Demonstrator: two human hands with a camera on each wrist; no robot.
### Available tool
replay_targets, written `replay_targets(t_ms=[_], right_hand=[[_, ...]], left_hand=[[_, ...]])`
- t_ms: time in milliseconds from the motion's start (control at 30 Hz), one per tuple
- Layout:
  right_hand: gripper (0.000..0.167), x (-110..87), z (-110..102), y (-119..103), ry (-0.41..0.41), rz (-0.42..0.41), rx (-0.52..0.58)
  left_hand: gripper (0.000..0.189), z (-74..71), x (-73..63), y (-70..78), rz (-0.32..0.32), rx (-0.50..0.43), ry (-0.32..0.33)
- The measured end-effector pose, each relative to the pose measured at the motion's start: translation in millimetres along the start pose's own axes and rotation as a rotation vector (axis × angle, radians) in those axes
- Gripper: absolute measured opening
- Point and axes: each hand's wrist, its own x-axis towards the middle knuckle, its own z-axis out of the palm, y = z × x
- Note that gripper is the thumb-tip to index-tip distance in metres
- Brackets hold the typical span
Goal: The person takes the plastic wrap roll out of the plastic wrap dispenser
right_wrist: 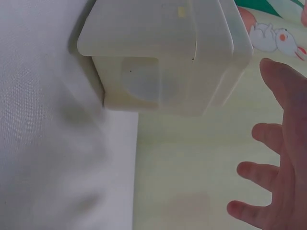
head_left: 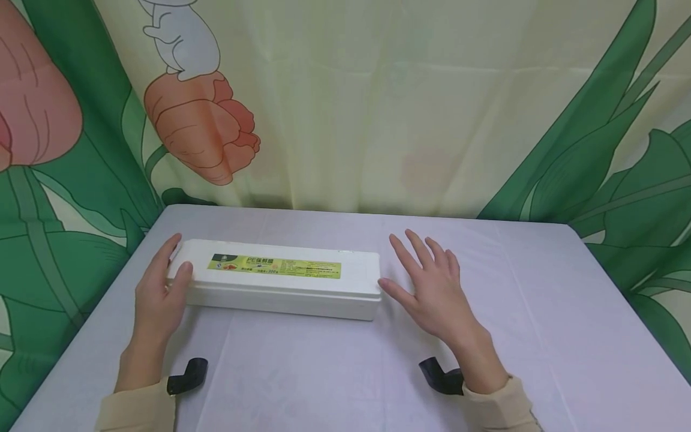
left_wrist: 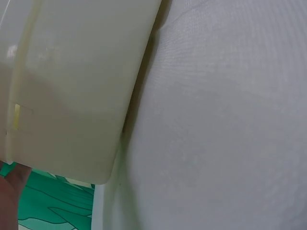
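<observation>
A long white cling film box (head_left: 281, 307) with a yellow-green label (head_left: 275, 266) lies on the table, its long side facing me. My left hand (head_left: 161, 300) holds its left end, thumb at the near edge of the lid and fingers round the end. In the left wrist view the box (left_wrist: 72, 96) fills the upper left, with a bit of the hand (left_wrist: 12, 191) below it. My right hand (head_left: 432, 288) hovers by the right end with its fingers spread, holding nothing. The right wrist view shows the box's recessed end (right_wrist: 139, 81), apart from the fingers (right_wrist: 261, 134).
A white cloth (head_left: 302, 372) covers the table. Behind it hangs a curtain (head_left: 345, 120) printed with leaves, flowers and a rabbit. Black curved pieces (head_left: 189, 377) stick out beside both wrists, by the beige sleeves (head_left: 140, 408).
</observation>
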Motion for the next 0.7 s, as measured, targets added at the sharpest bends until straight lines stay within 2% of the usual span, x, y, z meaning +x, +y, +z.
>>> replay_targets(t_ms=[233,433,700], right_hand=[[0.072,4.5,3,-5,-0.003,-0.016,0.020],[0.072,7.6,6,-8,-0.006,-0.028,0.028],[0.072,13.0,8,-15,0.005,-0.059,0.051]], left_hand=[[0.055,0.5,-1.6,-1.2,-0.080,-0.060,-0.051],[0.054,-1.1,-1.9,-1.2,-0.134,-0.108,-0.051],[0.055,-1.1,-2.6,-5.1,-0.159,-0.169,-0.054]])
